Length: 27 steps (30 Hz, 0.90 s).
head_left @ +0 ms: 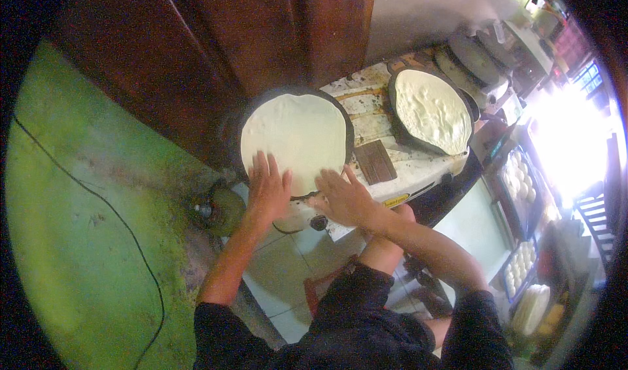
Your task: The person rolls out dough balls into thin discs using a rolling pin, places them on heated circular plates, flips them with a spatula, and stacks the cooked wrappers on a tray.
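A thin round sheet of dough (299, 134) lies on a dark round griddle pan (350, 134) on the left burner of a white gas stove (436, 171). My left hand (269, 188) rests palm down at the sheet's near left edge, fingers spread. At the near right edge is my right hand (343, 196), slightly blurred, fingers over the rim; whether it pinches the dough cannot be told. On the right burner a second pan (400, 129) bears a bubbled flatbread (431, 110). A brown flat block (375, 161) sits between the pans.
Further right stand more dark pans (473, 61) on another stove. Trays of dough balls (520, 176) (521, 267) and a stack of pale flatbreads (531, 308) are at the right. A green gas cylinder (228, 212) stands left of the stove, and a black cable (110, 205) runs along the green wall.
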Each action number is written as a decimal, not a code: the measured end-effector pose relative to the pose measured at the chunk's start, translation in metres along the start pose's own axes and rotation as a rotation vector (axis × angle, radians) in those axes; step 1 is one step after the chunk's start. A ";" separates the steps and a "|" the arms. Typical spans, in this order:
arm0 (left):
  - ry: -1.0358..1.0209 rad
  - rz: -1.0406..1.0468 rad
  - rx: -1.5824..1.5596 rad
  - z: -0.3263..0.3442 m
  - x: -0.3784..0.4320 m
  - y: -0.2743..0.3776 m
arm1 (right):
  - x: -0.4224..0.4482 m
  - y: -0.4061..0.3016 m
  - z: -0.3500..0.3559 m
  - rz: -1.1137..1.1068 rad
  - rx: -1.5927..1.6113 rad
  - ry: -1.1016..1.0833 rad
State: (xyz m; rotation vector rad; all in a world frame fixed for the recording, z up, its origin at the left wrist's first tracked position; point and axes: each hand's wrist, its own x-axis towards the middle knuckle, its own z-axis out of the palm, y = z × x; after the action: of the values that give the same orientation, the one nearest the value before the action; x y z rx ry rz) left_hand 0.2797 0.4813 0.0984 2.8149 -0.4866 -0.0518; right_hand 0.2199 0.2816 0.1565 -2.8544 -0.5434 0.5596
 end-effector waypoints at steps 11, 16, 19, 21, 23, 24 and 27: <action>0.332 -0.118 0.224 0.010 0.077 -0.069 | 0.061 0.021 0.003 0.264 -0.043 0.548; -0.022 0.052 -0.050 0.005 0.016 0.010 | 0.006 0.031 0.028 0.123 -0.081 0.409; -0.193 0.116 -0.063 -0.040 -0.049 0.036 | -0.082 0.015 -0.023 0.202 0.059 0.286; -0.057 0.160 -0.141 -0.054 -0.069 0.061 | -0.152 0.072 0.015 0.471 0.143 0.398; -0.004 0.209 -0.328 -0.057 -0.088 0.099 | -0.224 0.136 0.054 0.746 0.215 0.564; -0.019 0.269 -0.490 -0.052 -0.090 0.132 | -0.285 0.182 0.083 0.890 0.197 0.735; -0.364 0.441 -0.624 -0.001 -0.080 0.252 | -0.465 0.284 0.145 1.287 0.100 1.255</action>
State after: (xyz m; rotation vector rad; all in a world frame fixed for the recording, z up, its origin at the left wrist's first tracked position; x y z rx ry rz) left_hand 0.1232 0.2808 0.1696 2.0434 -0.9668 -0.5294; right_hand -0.1480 -0.1422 0.1076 -2.3697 1.4320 -1.0351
